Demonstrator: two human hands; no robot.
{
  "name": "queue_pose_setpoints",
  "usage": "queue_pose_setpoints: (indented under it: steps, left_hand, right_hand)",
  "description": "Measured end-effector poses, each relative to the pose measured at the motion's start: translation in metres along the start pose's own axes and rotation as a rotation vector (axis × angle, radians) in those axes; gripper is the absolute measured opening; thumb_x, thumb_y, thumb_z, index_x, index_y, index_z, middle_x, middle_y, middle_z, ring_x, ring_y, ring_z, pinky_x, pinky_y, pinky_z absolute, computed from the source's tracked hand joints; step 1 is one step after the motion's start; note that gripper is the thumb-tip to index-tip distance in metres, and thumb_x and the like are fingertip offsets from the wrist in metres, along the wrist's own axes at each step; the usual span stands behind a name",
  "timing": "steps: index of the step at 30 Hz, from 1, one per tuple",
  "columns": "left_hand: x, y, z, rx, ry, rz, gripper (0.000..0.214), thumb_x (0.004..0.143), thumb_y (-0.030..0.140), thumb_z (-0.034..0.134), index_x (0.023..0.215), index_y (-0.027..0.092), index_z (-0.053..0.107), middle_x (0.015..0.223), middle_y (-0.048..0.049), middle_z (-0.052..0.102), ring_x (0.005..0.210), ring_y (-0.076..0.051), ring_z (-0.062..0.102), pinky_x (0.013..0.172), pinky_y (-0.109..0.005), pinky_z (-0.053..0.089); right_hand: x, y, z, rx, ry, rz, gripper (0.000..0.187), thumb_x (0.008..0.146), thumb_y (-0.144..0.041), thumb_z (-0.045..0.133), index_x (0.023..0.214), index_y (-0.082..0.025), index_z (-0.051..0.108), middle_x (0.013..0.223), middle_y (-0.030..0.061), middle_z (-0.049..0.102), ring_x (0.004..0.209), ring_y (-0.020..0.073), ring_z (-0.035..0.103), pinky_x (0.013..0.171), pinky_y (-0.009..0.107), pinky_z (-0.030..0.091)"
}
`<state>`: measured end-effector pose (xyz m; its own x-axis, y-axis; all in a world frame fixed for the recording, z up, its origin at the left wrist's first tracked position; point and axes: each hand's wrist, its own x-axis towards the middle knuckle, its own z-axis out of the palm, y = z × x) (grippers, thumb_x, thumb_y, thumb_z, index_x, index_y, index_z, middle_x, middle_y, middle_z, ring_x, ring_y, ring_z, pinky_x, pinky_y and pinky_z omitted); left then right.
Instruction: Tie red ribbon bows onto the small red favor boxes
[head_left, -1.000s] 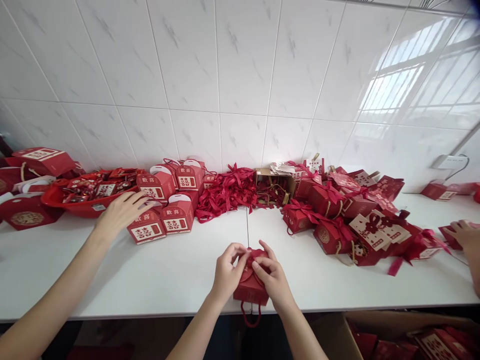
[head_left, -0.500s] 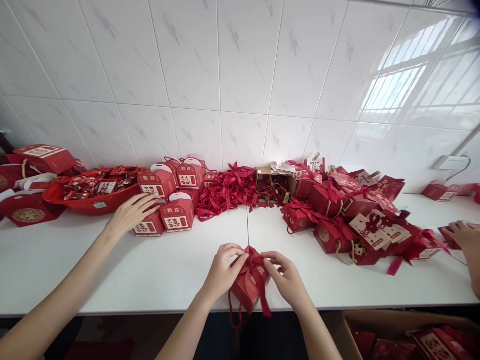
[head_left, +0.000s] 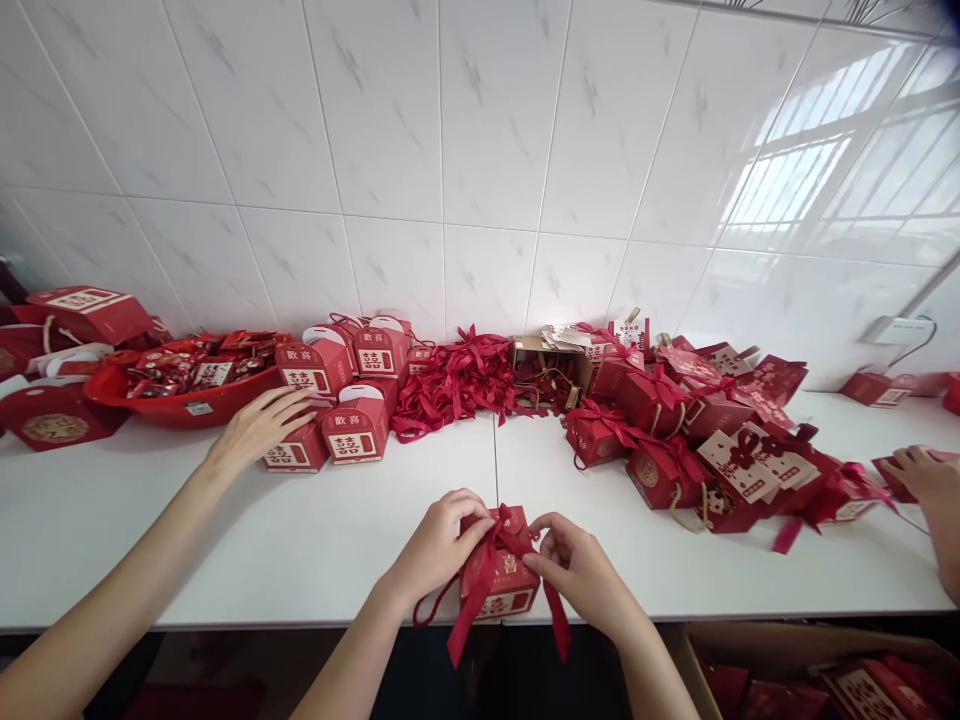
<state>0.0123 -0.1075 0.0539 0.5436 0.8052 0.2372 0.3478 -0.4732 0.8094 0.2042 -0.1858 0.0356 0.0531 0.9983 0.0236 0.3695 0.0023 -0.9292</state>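
In front of me, at the table's near edge, a small red gift box point(head_left: 500, 605) with gold-and-white print stands upright. A dark red ribbon point(head_left: 480, 600) is tied in a bow on its top, its two tails hanging down the front past the edge. My left hand point(head_left: 439, 545) is closed at the upper left of the box, thumb and fingertips pinching the bow. On the other side, my right hand point(head_left: 574, 565) pinches the ribbon's right side between thumb and finger. A red cord handle point(head_left: 431, 605) loops out at the box's left.
A co-worker's hand point(head_left: 262, 425) rests on stacked red boxes point(head_left: 356, 430); another person's hand point(head_left: 926, 475) is at far right. Behind lie a ribbon pile point(head_left: 457, 385), a red basin point(head_left: 187, 408) of packets, and tied boxes point(head_left: 664, 470). A carton point(head_left: 787, 645) stands below the table.
The box has turned so its printed front faces me and sits flatter on the table. The ribbon tails now spread to both sides. Both hands remain at the bow.
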Motion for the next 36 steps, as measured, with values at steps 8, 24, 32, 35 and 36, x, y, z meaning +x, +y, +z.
queue_pose_setpoints:
  steps: [8, 24, 32, 35, 36]
  left_hand:
    - [0.003, -0.001, -0.003, 0.024, -0.065, 0.047, 0.020, 0.087, 0.028, 0.050, 0.078, 0.022, 0.066, 0.089, -0.0035, 0.064, 0.083, -0.019, 0.060, 0.078, -0.031, 0.048]
    - [0.016, 0.005, -0.026, 0.212, -0.173, 0.130, 0.017, 0.084, 0.030, 0.053, 0.073, 0.023, 0.064, 0.086, -0.0030, 0.063, 0.091, -0.021, 0.059, 0.083, -0.032, 0.045]
    - [0.022, -0.012, -0.025, 0.202, -0.115, 0.088, 0.018, 0.085, 0.033, 0.052, 0.074, 0.022, 0.062, 0.092, -0.0044, 0.062, 0.098, -0.022, 0.055, 0.090, -0.035, 0.044]
    - [0.024, -0.012, -0.027, 0.190, -0.113, 0.059, 0.019, 0.084, 0.034, 0.053, 0.073, 0.021, 0.062, 0.091, -0.0045, 0.062, 0.099, -0.023, 0.054, 0.091, -0.037, 0.043]
    - [0.024, -0.011, -0.028, 0.174, -0.125, 0.043, 0.020, 0.085, 0.035, 0.052, 0.074, 0.021, 0.061, 0.089, -0.0040, 0.062, 0.097, -0.023, 0.055, 0.090, -0.036, 0.043]
  right_hand:
    - [-0.010, -0.011, -0.008, -0.014, -0.242, 0.042, 0.060, 0.065, -0.035, 0.078, 0.117, -0.025, 0.050, 0.051, -0.0113, 0.047, 0.047, 0.0108, 0.044, 0.044, 0.019, 0.031]
    - [0.033, -0.027, -0.004, -0.219, -0.205, -0.457, 0.028, 0.085, -0.012, 0.049, 0.102, -0.025, 0.067, 0.088, 0.0015, 0.064, 0.077, 0.0151, 0.060, 0.072, 0.027, 0.049]
    - [0.028, -0.009, 0.000, -0.483, -0.290, -0.537, 0.038, 0.087, -0.010, 0.048, 0.111, -0.030, 0.070, 0.093, 0.0076, 0.057, 0.081, 0.0182, 0.058, 0.069, 0.028, 0.049]
    - [0.029, -0.005, 0.002, -0.485, -0.304, -0.563, 0.036, 0.086, -0.010, 0.052, 0.111, -0.029, 0.070, 0.095, 0.0083, 0.057, 0.083, 0.0193, 0.058, 0.071, 0.030, 0.048]
    - [0.029, -0.005, 0.002, -0.473, -0.303, -0.569, 0.036, 0.086, -0.010, 0.051, 0.110, -0.028, 0.070, 0.096, 0.0085, 0.058, 0.085, 0.0198, 0.058, 0.071, 0.030, 0.048]
